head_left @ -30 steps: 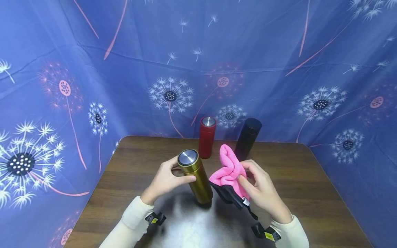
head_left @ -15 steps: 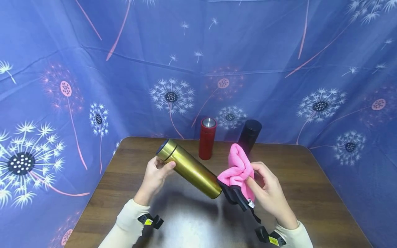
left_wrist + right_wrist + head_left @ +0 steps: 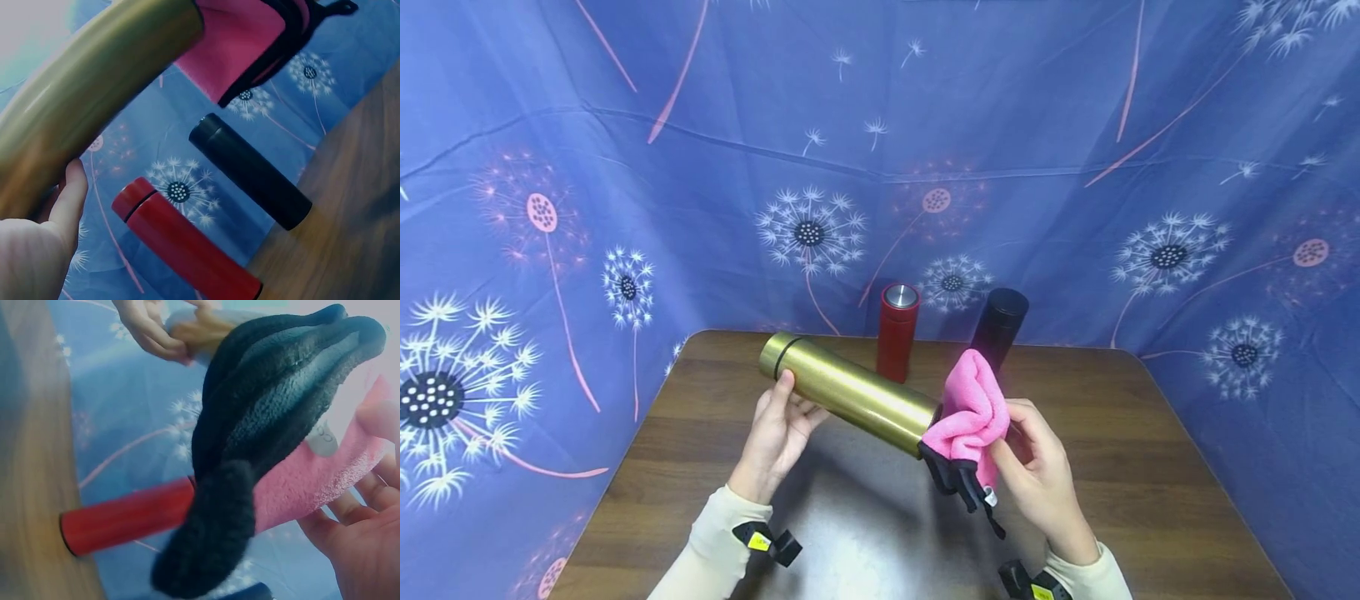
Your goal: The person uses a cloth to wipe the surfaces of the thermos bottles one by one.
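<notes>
My left hand point(image 3: 777, 437) grips a gold thermos bottle point(image 3: 857, 395) near its lidded end. The bottle is tilted almost level above the table, its base toward the right. Its base meets a pink cloth with black edging point(image 3: 972, 408), which my right hand point(image 3: 1041, 467) pinches between thumb and fingers. In the right wrist view, folds of the dark edging and a small white tag point(image 3: 324, 439) hang in front of the bottle. Whether the cloth presses firmly on the base cannot be told.
A red thermos point(image 3: 897, 337) and a black thermos point(image 3: 997, 325) stand upright toward the back of the wooden table point(image 3: 1135, 467). Behind them hangs a blue dandelion-print cloth point(image 3: 715, 225). The pink cloth partly covers the black thermos in the head view.
The gold bottle has gone from nearly upright to almost level, its lid end swinging left and its base rising to the pink cloth. The right hand has shifted only slightly.
</notes>
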{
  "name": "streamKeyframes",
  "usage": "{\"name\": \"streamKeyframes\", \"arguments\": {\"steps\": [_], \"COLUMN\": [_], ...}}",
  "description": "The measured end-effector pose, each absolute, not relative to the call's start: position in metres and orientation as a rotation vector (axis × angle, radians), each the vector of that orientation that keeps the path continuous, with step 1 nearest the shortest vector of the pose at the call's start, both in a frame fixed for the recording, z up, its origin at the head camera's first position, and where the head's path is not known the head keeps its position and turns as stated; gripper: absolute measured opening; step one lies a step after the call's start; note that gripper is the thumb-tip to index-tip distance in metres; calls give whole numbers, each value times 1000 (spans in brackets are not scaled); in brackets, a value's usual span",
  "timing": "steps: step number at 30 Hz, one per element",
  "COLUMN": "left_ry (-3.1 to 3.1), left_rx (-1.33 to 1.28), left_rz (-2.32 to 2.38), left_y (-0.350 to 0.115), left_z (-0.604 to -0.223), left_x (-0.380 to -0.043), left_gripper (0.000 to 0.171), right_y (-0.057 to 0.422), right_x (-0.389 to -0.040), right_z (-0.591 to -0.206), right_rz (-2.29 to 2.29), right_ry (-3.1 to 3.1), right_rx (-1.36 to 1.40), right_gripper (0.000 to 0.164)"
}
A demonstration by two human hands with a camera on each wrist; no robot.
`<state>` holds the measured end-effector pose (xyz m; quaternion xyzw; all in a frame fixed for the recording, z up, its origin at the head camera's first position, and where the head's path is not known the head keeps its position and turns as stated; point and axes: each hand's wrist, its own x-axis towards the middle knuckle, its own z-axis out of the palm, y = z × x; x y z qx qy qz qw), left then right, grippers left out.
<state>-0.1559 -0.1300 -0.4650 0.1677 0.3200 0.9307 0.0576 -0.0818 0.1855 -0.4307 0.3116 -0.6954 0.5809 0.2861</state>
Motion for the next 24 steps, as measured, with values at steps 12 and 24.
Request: {"name": "streamKeyframes", "arguments": {"steps": [12, 24], "left_ry": [901, 1019], "left_rx": [365, 430], "left_rz": [2860, 2836], "left_y": [-126, -130], "left_z": [-467, -467], "left_x": [-155, -154], "left_gripper": [29, 26], "right_y": [148, 143], "right_x": [-79, -76], "right_z": [-443, -414], "right_rz": [1426, 1102], "right_ry": [-1827, -1851], "right_rx": [907, 867], "right_gripper": [22, 35]}}
